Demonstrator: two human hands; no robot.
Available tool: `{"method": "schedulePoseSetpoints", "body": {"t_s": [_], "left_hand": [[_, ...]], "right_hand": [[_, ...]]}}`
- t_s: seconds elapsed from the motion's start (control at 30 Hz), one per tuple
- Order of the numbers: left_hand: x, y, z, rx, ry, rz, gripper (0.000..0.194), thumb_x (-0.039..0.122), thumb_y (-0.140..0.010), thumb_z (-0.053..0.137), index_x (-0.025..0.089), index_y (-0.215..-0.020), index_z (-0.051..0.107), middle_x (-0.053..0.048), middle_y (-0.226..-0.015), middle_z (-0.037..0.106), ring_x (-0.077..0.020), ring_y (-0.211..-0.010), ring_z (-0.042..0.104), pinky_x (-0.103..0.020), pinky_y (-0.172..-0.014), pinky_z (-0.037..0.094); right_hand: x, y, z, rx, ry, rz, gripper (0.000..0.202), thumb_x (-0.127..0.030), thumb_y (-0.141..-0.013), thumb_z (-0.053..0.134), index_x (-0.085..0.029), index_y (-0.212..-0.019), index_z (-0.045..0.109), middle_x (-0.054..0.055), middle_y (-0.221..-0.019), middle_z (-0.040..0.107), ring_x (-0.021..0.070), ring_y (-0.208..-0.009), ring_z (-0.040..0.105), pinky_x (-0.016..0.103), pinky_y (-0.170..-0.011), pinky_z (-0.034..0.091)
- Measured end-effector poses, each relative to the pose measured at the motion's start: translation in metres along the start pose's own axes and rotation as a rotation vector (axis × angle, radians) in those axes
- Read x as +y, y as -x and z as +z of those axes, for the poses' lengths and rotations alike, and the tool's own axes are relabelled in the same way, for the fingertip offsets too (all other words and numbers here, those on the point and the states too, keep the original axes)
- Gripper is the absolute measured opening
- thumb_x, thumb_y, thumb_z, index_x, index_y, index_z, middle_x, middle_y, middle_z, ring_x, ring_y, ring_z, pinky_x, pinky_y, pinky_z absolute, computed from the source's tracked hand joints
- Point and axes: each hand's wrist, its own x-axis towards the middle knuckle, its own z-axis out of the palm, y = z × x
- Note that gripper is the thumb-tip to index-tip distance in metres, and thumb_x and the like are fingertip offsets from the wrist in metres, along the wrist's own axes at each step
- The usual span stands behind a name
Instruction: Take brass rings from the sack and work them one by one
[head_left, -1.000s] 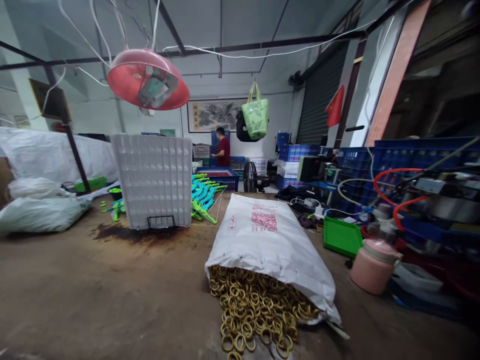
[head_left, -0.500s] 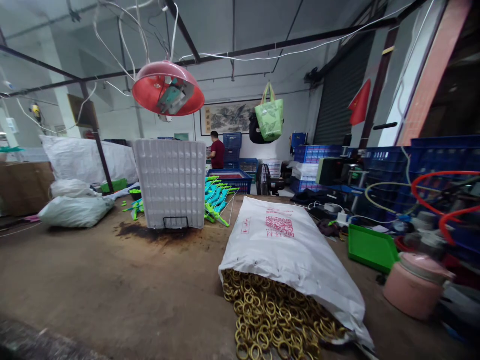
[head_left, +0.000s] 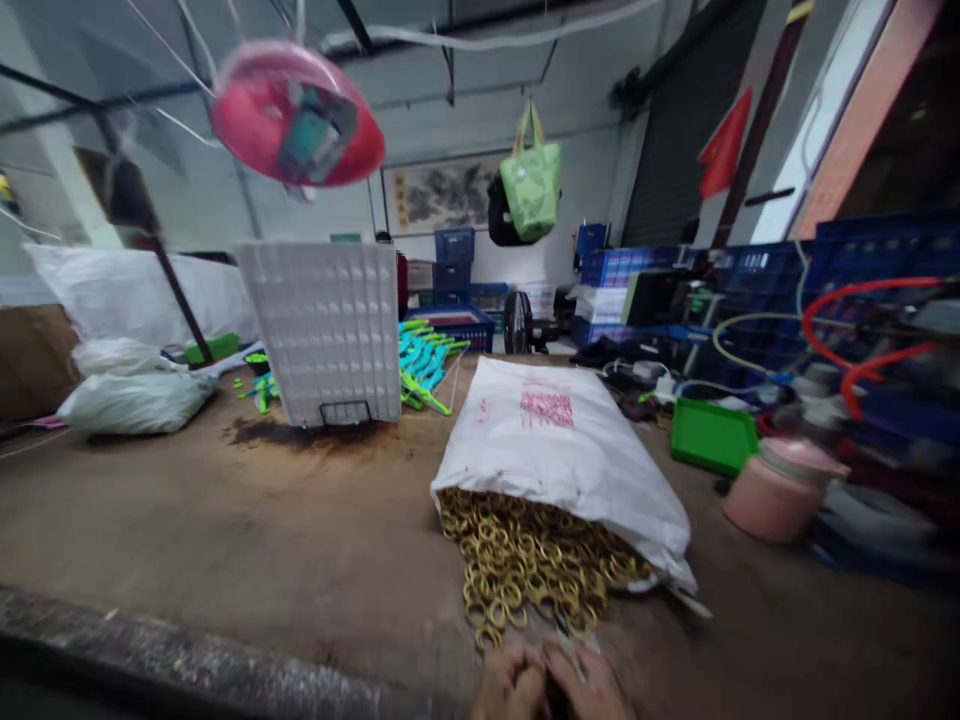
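Both my hands show at the bottom edge, close together, just in front of the spilled brass-coloured rings [head_left: 525, 570]. My left hand [head_left: 511, 682] has its fingers curled; what they hold, if anything, is hidden. My right hand [head_left: 592, 685] is closed beside it, with a thin, pointed, light and dark thing [head_left: 568, 645] sticking up at its fingers, too blurred to name. The rings pour from the mouth of a white woven sack [head_left: 547, 440] with red print, lying on the brown tabletop.
A white ridged panel [head_left: 330, 340] stands upright in a black wire stand [head_left: 345, 412]. Behind it lie turquoise and green hangers [head_left: 427, 365]. At right are a green tray [head_left: 712, 437] and a pink pot [head_left: 780, 495]. A red lamp [head_left: 232, 110] hangs above. A person [head_left: 403, 285] is partly hidden behind the panel.
My hands have come into view at the bottom edge by the rings. The view has tilted down, so the sack, rings and lamp sit higher. The person behind is now mostly covered.
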Motion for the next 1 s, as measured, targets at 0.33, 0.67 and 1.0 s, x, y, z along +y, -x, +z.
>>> {"method": "schedulePoseSetpoints", "body": {"t_s": [0.33,0.67,1.0], "left_hand": [[0.014,0.011,0.006,0.007,0.010,-0.076,0.028,0.044,-0.074,0.053,0.016,-0.071,0.051,0.005,-0.054,0.045,-0.0045,-0.041,0.036,-0.017,-0.040,0.027],[0.013,0.012,0.004,0.002,0.085,-0.115,0.034,0.048,-0.070,0.058,0.016,-0.076,0.054,0.005,-0.057,0.048,-0.0035,-0.041,0.037,-0.016,-0.038,0.026],[0.017,0.011,0.007,0.084,0.007,-0.060,0.025,0.042,-0.073,0.053,0.017,-0.069,0.049,0.007,-0.051,0.044,-0.0042,-0.040,0.033,-0.017,-0.040,0.025]], "right_hand": [[-0.026,0.018,-0.004,-0.068,-0.042,-0.073,0.026,-0.036,-0.078,0.042,-0.018,-0.061,0.048,-0.003,-0.057,0.045,0.0095,-0.055,0.039,0.021,-0.053,0.033],[-0.018,0.016,-0.004,-0.029,-0.043,-0.008,0.023,-0.034,-0.079,0.042,-0.017,-0.071,0.055,-0.002,-0.060,0.054,0.0112,-0.056,0.047,0.022,-0.056,0.036],[-0.020,0.034,-0.006,-0.110,0.551,-0.262,0.018,-0.008,-0.068,0.038,-0.018,-0.075,0.051,0.002,-0.067,0.056,0.0137,-0.061,0.049,0.024,-0.057,0.030]]}}
